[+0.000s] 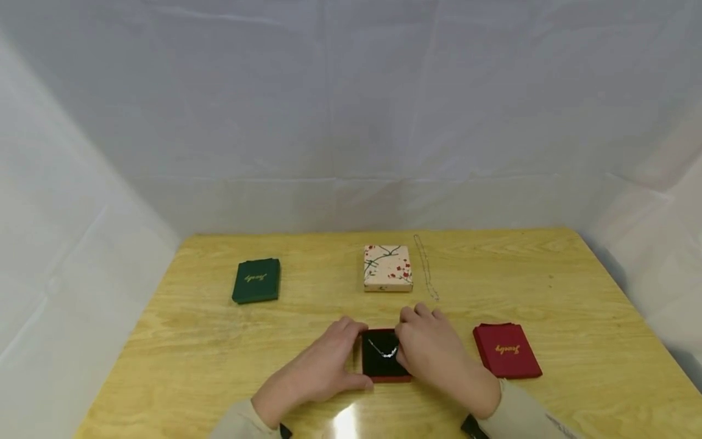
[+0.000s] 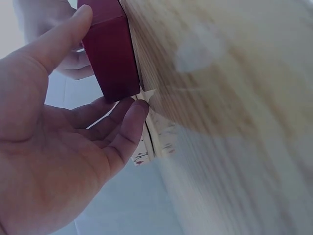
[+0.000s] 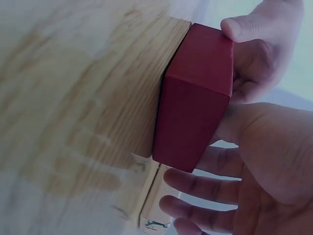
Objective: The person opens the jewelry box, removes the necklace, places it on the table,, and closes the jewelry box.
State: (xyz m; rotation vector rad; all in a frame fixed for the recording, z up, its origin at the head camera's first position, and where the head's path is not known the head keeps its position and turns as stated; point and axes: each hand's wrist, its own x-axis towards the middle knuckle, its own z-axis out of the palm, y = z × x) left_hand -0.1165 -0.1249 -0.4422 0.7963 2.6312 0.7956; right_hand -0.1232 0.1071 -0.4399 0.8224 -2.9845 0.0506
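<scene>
In the head view, a small red jewelry box [image 1: 390, 379] with a black pad sits uncovered near the table's front. A silver necklace [image 1: 387, 355] curves across the pad. My left hand [image 1: 334, 360] grips the box from the left, thumb at the near edge and fingers at the far corner. The left wrist view shows that thumb [image 2: 73, 29] on the box's upper edge. My right hand [image 1: 433, 347] reaches over the box's right side, where the necklace runs under it. In the right wrist view its other fingers [image 3: 205, 186] extend loosely behind the box wall; what its fingertips touch is hidden.
A red square box lid [image 1: 507, 360] with gold lettering lies to the right. Farther back are a cream box [image 1: 386, 271] with a floral print and a thin chain [image 1: 425, 265] beside it. A closed green jewelry box [image 1: 256, 283] lies at the left of the wooden table [image 1: 186, 341].
</scene>
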